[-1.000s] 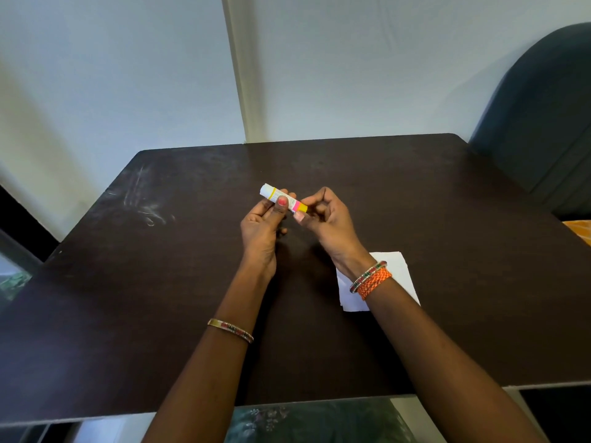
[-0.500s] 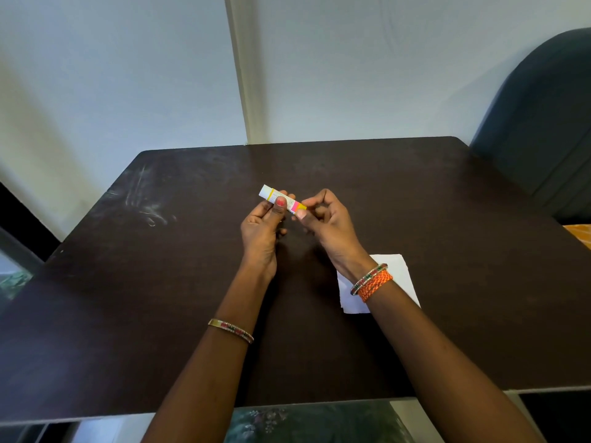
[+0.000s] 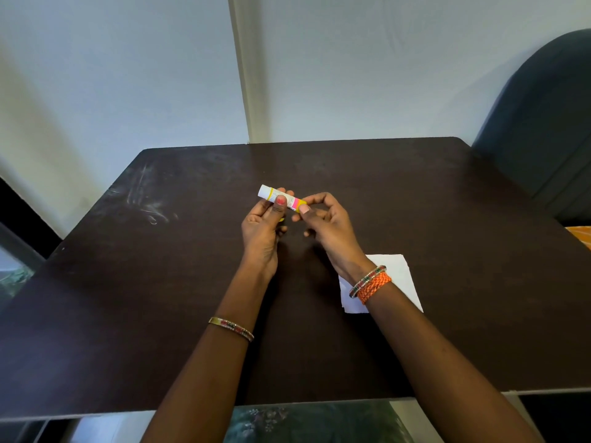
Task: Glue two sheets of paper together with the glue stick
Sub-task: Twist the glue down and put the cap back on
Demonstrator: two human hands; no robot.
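We are still working the glue stick (image 3: 280,201) open, as a second ago.
Our left hand (image 3: 263,231) is gripping its body, our right hand (image 3: 326,223) pinching the yellow end; the paper (image 3: 396,272) is waiting untouched.

Glue stick (image 3: 281,201): white, yellow bands, pink patch. Paper (image 3: 395,273): plain white. Table (image 3: 447,219): dark brown, pale scuffs. Right-wrist bracelet (image 3: 374,286): orange braid. Chair (image 3: 543,123): dark teal.

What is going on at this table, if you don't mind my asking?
A person holds a glue stick above the table with both hands. The left hand grips its body, and the right hand pinches the yellow end with its fingers. White paper lies on the table under the right wrist, untouched. No glue is on it yet, as far as can be seen.
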